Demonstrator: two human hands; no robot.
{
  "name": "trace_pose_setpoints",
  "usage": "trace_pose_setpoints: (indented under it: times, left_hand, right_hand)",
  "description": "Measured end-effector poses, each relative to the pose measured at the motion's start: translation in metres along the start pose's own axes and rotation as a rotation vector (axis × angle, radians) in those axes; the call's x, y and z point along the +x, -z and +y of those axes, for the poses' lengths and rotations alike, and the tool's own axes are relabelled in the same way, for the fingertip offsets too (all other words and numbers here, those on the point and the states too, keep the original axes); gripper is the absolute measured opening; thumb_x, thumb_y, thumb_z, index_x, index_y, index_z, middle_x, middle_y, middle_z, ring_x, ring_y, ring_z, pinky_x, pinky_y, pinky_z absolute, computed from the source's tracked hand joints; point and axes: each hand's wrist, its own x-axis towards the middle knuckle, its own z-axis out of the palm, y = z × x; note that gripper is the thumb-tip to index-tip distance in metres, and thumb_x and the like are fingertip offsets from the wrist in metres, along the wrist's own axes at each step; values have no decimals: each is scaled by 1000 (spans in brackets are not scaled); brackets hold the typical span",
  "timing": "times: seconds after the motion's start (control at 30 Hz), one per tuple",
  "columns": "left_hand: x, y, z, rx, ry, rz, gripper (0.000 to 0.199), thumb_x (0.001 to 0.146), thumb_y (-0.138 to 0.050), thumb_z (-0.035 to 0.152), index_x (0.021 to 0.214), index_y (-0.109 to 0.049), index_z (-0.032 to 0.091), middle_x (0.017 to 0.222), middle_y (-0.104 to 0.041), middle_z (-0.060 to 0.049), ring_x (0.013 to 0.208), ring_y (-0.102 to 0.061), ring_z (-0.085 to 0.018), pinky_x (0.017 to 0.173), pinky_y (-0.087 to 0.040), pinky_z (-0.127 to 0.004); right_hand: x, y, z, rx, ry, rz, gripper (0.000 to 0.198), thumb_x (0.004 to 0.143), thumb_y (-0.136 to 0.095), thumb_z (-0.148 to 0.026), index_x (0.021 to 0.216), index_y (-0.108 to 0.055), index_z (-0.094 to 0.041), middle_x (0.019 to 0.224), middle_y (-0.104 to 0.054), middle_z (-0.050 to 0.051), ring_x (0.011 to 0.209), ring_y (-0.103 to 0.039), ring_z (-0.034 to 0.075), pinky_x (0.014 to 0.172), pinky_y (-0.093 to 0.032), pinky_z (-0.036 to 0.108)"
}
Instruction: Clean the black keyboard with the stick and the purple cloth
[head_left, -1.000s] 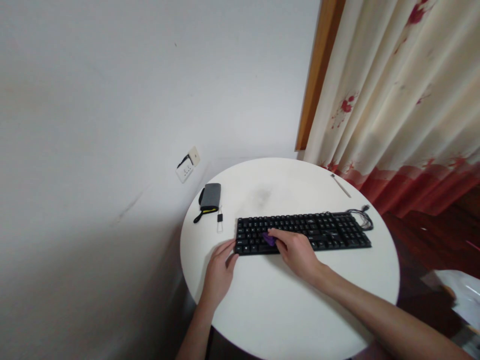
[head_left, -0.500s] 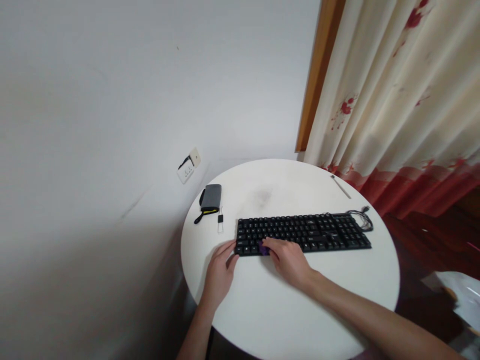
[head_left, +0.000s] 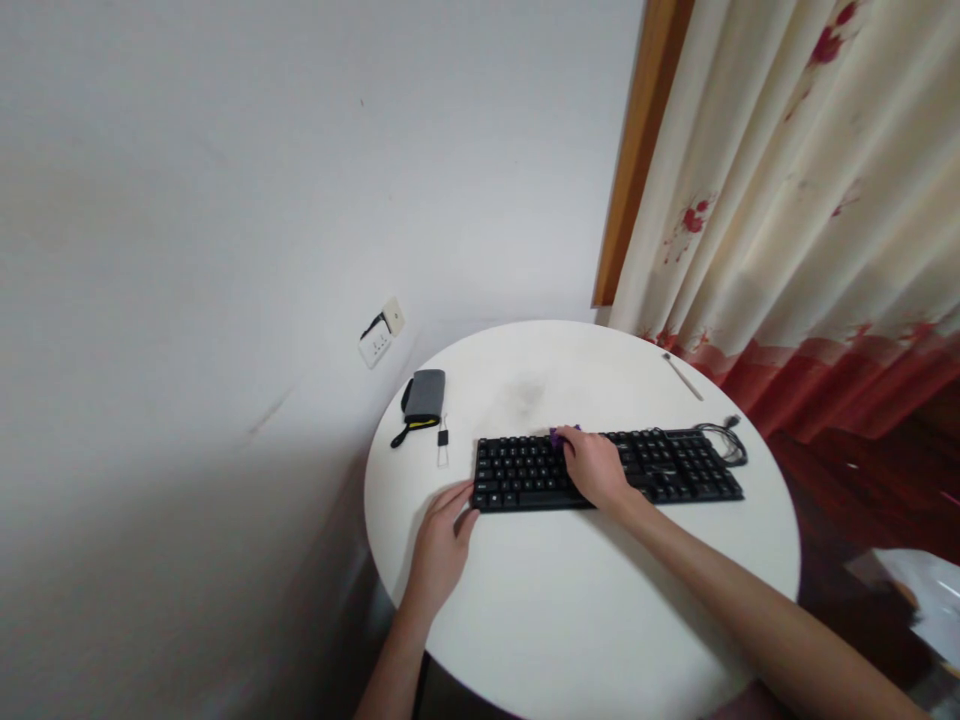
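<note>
A black keyboard (head_left: 525, 478) lies flat on the round white table (head_left: 570, 640). At its left end, my left hand (head_left: 440, 540) grips the front corner, fingers along the side and thumb at the front edge. My right hand (head_left: 598, 468) is closed on a small purple cloth (head_left: 556, 437), pressed against the top row of keys left of the middle. Most of the cloth is hidden under my fingers. The keyboard's coiled cable (head_left: 726, 440) rests by its far right corner.
Left of the keyboard lie a grey folded pouch (head_left: 425, 396) with a black strap and a black binder clip (head_left: 443, 438). A toothbrush-like stick (head_left: 684, 378) lies near the far right edge. A wall with a socket (head_left: 375, 344) and a curtain (head_left: 750, 220) stand behind.
My right hand has moved the purple cloth from the keyboard's front row up to its back edge and slightly right. My left hand stays at the left corner.
</note>
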Motion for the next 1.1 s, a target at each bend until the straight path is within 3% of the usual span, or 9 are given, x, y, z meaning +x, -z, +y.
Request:
trace_pose_setpoints:
  times: [0.2, 0.33, 0.47, 0.63, 0.77, 0.9, 1.0, 1.1]
  left_hand:
    - [0, 0, 0, 5, -10, 4, 33, 87, -55, 21, 118, -66, 22, 121, -66, -8, 114, -58, -24, 104, -45, -46]
    - [1, 0, 0, -6, -18, 0, 33, 88, -55, 22, 119, -66, 22, 121, -66, -8, 114, -59, -25, 104, -45, -46]
    - [1, 0, 0, -4, -10, -2, 33, 87, -55, 22, 118, -66, 23, 122, -65, -8, 114, -59, -25, 104, -45, -46]
    - [0, 0, -2, -4, -13, 6, 33, 87, -55, 21, 119, -66, 23, 122, -66, -8, 114, -59, -24, 105, -45, -46]
    - [0, 0, -1, -6, -11, 9, 33, 87, -55, 21, 119, -66, 22, 121, -66, -7, 114, -59, -24, 104, -45, -45]
    - [0, 1, 0, -7, -11, -3, 34, 88, -55, 21, 120, -66, 22, 123, -65, -7, 115, -58, -24, 105, -44, -45]
    - [1, 0, 0, -3, -13, -3, 33, 88, -55, 21, 119, -66, 22, 123, -65, -8, 115, -58, -24, 105, -44, -46]
    - [1, 0, -2, 2, -15, -2, 33, 88, -55, 23, 119, -66, 22, 122, -65, -9, 114, -58, -25, 105, -45, -47]
  right_hand:
    - [-54, -20, -36, 174, 271, -59, 37, 90, -41, -5, 115, -65, -19, 127, -65, 6, 119, -59, 18, 101, -44, 29]
    - [-75, -12, -52, 338, 381, -129, 36, 88, -46, -4, 111, -66, -22, 117, -70, 1, 108, -65, 15, 96, -48, 25]
    - [-56, 8, -40, 353, 266, -61, 36, 89, -47, -10, 114, -67, -26, 112, -72, -1, 97, -69, 16, 90, -51, 28]
    - [-5, 21, 3, 118, -17, 83, 35, 93, -44, -19, 119, -66, -25, 106, -74, 3, 96, -69, 21, 91, -50, 33]
    - [7, 14, 20, -44, -92, 22, 33, 93, -44, -17, 115, -67, -23, 103, -74, 6, 93, -70, 21, 86, -51, 31]
    - [-21, -4, 8, 21, 19, 15, 37, 92, -43, -11, 119, -64, -24, 116, -71, 4, 101, -69, 20, 87, -53, 31]
    - [-55, -15, -10, 146, 176, 22, 38, 89, -43, -6, 117, -66, -20, 125, -66, 6, 115, -62, 19, 98, -49, 33]
    - [-82, -14, -25, 309, 316, -34, 42, 85, -45, -1, 115, -67, -21, 123, -67, 4, 115, -62, 17, 100, -48, 32]
